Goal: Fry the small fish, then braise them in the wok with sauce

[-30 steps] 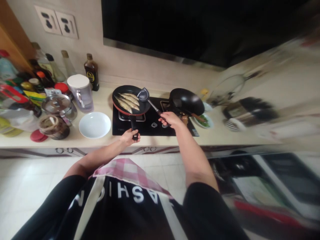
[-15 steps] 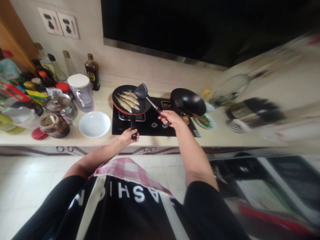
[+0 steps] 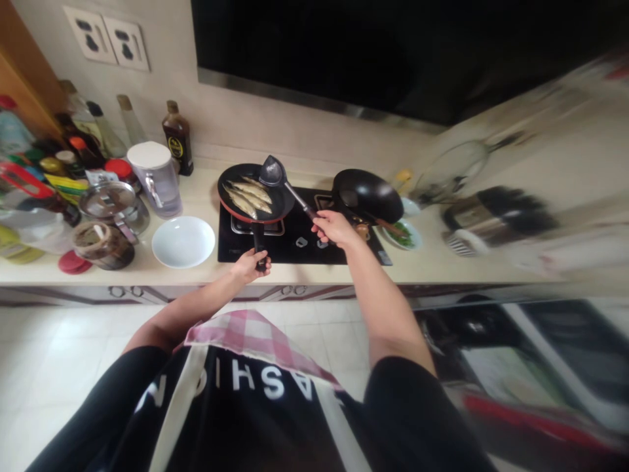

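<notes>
Frying pan (image 3: 255,191) sitting on the left burner of the black hob (image 3: 295,237), red-rimmed, carrying several small whole fish (image 3: 248,195) lying side by side across its base. Pan handle pointing back toward the person.

Left hand (image 3: 250,263) is gripping the end of that handle, fingers wrapped closed around it, steadying the pan. Right hand (image 3: 331,227) is holding the handle of a dark spatula (image 3: 273,173), fingers curled shut on the grip; the blade is hanging over the far right rim of the pan, just above the fish, tilted. Whether the blade is touching pan or fish cannot be told from here.

Judging the step: tending the fish mid-fry, spatula being positioned for turning or loosening. Next move would be calling for sliding the blade flat under one fish without tearing it, while the left hand keeps the pan from shifting on the burner.

Outward: a black wok (image 3: 367,193) is occupying the right burner, a small dish of greens (image 3: 403,234) beside it. A white bowl (image 3: 183,241) is waiting on the counter (image 3: 196,275) just left of the hob. Beyond it, a lidded plastic jug (image 3: 156,178), a steel pot with lid (image 3: 111,203), a dark sauce bottle (image 3: 178,137) against the wall, and a crowd of jars and bottles at far left.
</notes>
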Motion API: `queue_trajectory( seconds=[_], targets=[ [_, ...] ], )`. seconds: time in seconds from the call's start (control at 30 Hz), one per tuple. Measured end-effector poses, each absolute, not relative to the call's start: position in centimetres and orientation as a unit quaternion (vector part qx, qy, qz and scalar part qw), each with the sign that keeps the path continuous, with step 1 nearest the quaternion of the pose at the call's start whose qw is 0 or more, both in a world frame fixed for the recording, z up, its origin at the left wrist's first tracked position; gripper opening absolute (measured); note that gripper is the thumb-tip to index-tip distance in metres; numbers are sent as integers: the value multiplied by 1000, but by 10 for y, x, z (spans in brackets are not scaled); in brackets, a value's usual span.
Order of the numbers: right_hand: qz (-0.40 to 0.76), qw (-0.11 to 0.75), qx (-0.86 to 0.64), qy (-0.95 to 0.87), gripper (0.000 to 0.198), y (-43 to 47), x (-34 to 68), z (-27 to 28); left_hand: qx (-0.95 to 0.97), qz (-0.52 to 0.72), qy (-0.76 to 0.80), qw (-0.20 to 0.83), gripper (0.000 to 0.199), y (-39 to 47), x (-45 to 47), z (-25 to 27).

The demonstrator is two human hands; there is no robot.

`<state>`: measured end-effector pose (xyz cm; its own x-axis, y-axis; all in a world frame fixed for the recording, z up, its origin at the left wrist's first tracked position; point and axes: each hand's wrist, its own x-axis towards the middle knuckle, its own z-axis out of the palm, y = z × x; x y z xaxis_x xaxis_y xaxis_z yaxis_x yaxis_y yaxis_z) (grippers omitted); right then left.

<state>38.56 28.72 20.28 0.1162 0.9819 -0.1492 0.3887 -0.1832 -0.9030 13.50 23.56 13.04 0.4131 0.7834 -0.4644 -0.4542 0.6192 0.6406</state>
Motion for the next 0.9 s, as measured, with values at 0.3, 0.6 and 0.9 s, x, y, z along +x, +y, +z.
queue_trajectory(
  seconds=[0.3,0.6,0.9],
  targets=[
    [389,351,-685,-507,8,292,376,202,213,382,376,817,13,237,135,127],
    [444,366,-663,-480,8,279,408,196,230,382,382,810,11,237,134,131],
    [550,382,-617,-413,6,292,412,177,212,376,377,820,14,238,135,130]
  ],
)
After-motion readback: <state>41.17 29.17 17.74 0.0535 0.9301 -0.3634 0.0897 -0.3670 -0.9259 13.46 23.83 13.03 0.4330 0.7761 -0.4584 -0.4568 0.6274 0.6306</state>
